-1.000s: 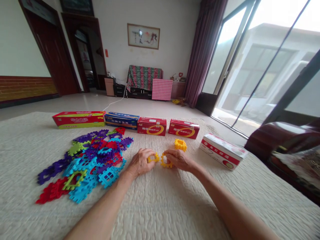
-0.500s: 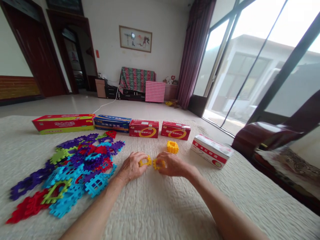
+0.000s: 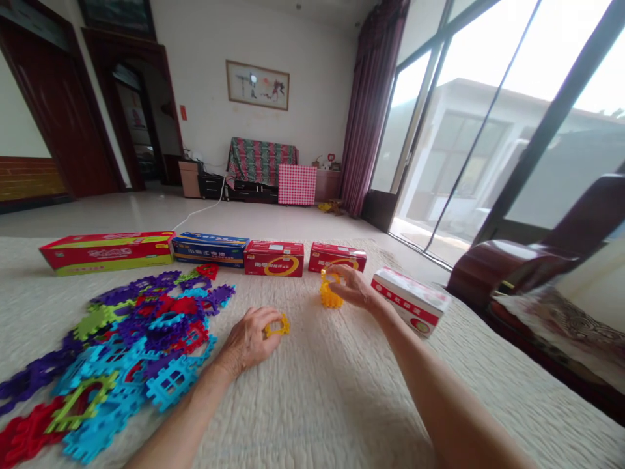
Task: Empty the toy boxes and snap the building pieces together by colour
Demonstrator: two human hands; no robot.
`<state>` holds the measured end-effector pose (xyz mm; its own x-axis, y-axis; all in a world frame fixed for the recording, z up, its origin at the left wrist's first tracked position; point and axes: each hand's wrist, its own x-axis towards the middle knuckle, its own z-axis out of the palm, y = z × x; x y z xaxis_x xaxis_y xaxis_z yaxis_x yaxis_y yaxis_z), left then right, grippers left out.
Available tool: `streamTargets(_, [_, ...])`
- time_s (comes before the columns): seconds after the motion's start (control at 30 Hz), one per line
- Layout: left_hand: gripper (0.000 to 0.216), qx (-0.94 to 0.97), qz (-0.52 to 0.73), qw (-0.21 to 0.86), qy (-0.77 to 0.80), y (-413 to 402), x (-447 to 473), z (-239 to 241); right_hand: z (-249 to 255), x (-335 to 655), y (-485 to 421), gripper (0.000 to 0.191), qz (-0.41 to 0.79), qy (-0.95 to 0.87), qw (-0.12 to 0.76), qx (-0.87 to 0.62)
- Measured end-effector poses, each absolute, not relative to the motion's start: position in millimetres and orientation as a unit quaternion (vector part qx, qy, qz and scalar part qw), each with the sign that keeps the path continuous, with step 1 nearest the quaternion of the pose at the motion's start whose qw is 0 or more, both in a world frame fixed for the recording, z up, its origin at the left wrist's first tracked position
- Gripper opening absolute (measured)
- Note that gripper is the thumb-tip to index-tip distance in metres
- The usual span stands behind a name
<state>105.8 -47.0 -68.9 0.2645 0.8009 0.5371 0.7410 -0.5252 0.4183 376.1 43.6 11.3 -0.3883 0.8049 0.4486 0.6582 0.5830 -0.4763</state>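
Note:
My left hand (image 3: 250, 337) rests low over the cream quilted cover, its fingers closed on a yellow interlocking toy tile (image 3: 284, 324) with a toothed edge. Farther off to the right, my right hand (image 3: 354, 286) pinches another yellow tile, partly hidden by the fingers. That tile is right at a small yellow toothed block (image 3: 332, 300); whether the two touch I cannot tell. To the left of my left hand spreads a heap of purple, red, green and light blue tiles (image 3: 170, 381).
Behind the heap stand a long red and green box (image 3: 110, 254), a blue box (image 3: 209, 250) and two red boxes (image 3: 273, 259). A white and red box (image 3: 413, 296) lies beyond my right forearm. A dark wooden armchair (image 3: 493, 264) borders the right side.
My right hand has moved away from the left, forward and right, carrying its yellow tile to the yellow block. The left hand keeps its tile. The view has shifted slightly.

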Motion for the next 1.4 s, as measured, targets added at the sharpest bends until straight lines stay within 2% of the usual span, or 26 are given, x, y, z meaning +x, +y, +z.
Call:
streamTargets(0.27, [0.033,0.793,0.365,0.051,0.485,-48.2,106.3,-67.0,-3.4,377.8,38.2,0.031,0.104,-0.827,0.315,-0.454])
streamTargets(0.7, [0.034,0.802,0.345,0.038,0.486,-48.9,106.1,-65.7,-8.5,380.2,38.0,0.047,0.100,-0.844,0.253,-0.463])
streamTargets(0.83, [0.035,0.800,0.342,0.037,0.491,-49.1,106.0,-65.8,-10.6,380.5,38.4,0.047,0.096,-0.841,0.241,-0.475])
streamTargets(1.17, [0.035,0.806,0.345,0.024,0.481,-48.7,106.2,-65.9,-6.5,387.2,43.8,0.046,0.121,-0.830,0.297,-0.457])
streamTargets(1.4, [0.034,0.808,0.338,0.029,0.482,-49.1,106.6,-63.7,-10.3,391.0,46.0,0.046,0.153,-0.828,0.295,-0.451])
